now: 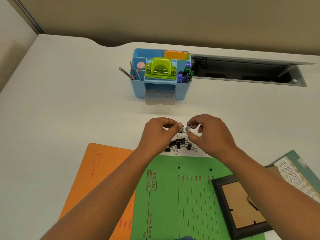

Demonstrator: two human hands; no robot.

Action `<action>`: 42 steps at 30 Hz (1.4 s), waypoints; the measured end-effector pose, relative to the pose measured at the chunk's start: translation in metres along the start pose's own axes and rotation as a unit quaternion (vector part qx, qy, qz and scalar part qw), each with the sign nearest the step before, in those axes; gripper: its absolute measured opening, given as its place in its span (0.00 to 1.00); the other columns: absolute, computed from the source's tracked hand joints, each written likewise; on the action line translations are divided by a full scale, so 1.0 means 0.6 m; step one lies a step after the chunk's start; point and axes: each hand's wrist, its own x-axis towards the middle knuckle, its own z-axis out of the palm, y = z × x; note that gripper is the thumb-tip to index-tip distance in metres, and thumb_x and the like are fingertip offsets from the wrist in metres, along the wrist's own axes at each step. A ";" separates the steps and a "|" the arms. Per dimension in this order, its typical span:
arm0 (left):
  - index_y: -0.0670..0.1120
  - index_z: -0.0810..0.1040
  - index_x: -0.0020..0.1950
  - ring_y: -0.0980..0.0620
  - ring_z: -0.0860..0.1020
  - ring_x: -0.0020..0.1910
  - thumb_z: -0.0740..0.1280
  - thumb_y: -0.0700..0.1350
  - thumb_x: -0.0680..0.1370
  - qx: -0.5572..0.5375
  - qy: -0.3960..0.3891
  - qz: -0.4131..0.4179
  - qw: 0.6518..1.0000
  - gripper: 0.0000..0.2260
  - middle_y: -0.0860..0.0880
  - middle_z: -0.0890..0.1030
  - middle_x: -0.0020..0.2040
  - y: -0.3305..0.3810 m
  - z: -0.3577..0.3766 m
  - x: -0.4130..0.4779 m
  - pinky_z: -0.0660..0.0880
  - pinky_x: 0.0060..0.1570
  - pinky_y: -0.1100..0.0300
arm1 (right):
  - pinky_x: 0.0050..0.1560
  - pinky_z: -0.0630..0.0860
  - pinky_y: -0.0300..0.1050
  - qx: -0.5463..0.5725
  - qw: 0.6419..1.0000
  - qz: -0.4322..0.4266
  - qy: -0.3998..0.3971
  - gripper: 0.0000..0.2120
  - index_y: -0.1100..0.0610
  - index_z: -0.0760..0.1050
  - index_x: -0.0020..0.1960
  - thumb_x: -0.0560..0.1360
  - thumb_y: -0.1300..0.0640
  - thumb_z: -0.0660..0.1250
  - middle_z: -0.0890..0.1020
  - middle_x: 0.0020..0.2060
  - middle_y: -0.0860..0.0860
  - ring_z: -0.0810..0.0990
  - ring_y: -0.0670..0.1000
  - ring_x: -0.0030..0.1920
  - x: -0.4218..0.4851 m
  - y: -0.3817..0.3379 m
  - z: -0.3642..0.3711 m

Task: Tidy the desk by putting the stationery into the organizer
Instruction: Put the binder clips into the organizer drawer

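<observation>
The left hand and the right hand meet above the worktop, each pinching a black binder clip with thumb and fingers; the two clips seem to touch, maybe hooked by their wire handles, but this is too small to tell surely.

On the worktop near the person lie an orange folder, a green folder, a dark picture frame on top of the green one, and a calendar booklet at the right edge.

Farther away stands the blue organizer. It already holds a green hole punch, orange sticky notes, pencils on the left and markers on the right. Its small clear drawer at the front is pulled open and looks empty.

Just under the hands, a small pile of binder clips lies beside the green folder's top edge.

I judge the task is mostly done: only the clips remain, and the open drawer is probably their place.
</observation>
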 end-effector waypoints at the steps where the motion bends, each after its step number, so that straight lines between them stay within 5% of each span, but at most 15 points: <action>1: 0.52 0.85 0.48 0.59 0.81 0.39 0.71 0.53 0.76 -0.001 -0.001 -0.002 1.000 0.06 0.56 0.84 0.42 0.006 0.000 0.004 0.78 0.44 0.59 | 0.39 0.74 0.42 0.005 1.000 -0.012 0.002 0.09 0.45 0.78 0.50 0.71 0.49 0.71 0.78 0.41 0.40 0.75 0.42 0.37 0.002 -0.009 -0.002; 9: 0.46 0.84 0.44 0.58 0.79 0.31 0.74 0.41 0.74 -0.081 0.027 -0.025 0.996 0.00 0.48 0.83 0.35 0.031 -0.030 0.030 0.77 0.33 0.63 | 0.43 0.77 0.46 0.073 0.996 -0.029 0.039 0.13 0.46 0.77 0.53 0.70 0.52 0.73 0.78 0.41 0.40 0.76 0.43 0.39 0.018 -0.032 -0.010; 12: 0.49 0.83 0.41 0.59 0.78 0.30 0.73 0.41 0.74 -0.121 0.111 -0.024 0.986 0.04 0.50 0.83 0.35 0.046 -0.047 0.053 0.77 0.32 0.64 | 0.44 0.77 0.45 0.107 0.993 -0.012 0.049 0.18 0.47 0.76 0.59 0.70 0.51 0.74 0.78 0.44 0.41 0.77 0.45 0.40 0.017 -0.031 -0.015; 15: 0.53 0.81 0.40 0.58 0.79 0.32 0.73 0.43 0.75 -0.122 0.185 -0.049 0.974 0.06 0.52 0.83 0.35 0.051 -0.062 0.085 0.80 0.34 0.61 | 0.45 0.77 0.46 0.106 0.993 0.005 0.040 0.15 0.47 0.77 0.56 0.71 0.50 0.74 0.79 0.43 0.41 0.77 0.44 0.41 0.013 -0.026 -0.012; 25: 0.54 0.81 0.42 0.53 0.82 0.44 0.70 0.48 0.76 -0.066 0.216 -0.071 0.972 0.04 0.57 0.81 0.39 0.039 -0.060 0.115 0.81 0.49 0.50 | 0.44 0.77 0.44 0.076 0.995 0.060 -0.008 0.10 0.46 0.78 0.52 0.72 0.54 0.72 0.79 0.42 0.40 0.78 0.43 0.38 0.005 0.001 0.012; 34: 0.51 0.81 0.49 0.55 0.80 0.45 0.68 0.44 0.77 -0.020 0.212 -0.048 0.976 0.04 0.54 0.81 0.42 0.029 -0.061 0.106 0.78 0.51 0.59 | 0.46 0.70 0.39 0.020 0.989 0.103 -0.102 0.14 0.49 0.78 0.56 0.71 0.54 0.73 0.81 0.52 0.44 0.76 0.44 0.43 -0.008 0.015 0.030; 42: 0.53 0.81 0.54 0.51 0.73 0.58 0.70 0.39 0.74 0.234 0.102 0.031 0.966 0.12 0.51 0.74 0.60 0.033 -0.059 0.109 0.68 0.49 0.62 | 0.46 0.70 0.39 0.019 0.989 0.106 -0.102 0.14 0.49 0.78 0.56 0.71 0.50 0.73 0.81 0.51 0.43 0.75 0.43 0.42 -0.023 0.016 0.036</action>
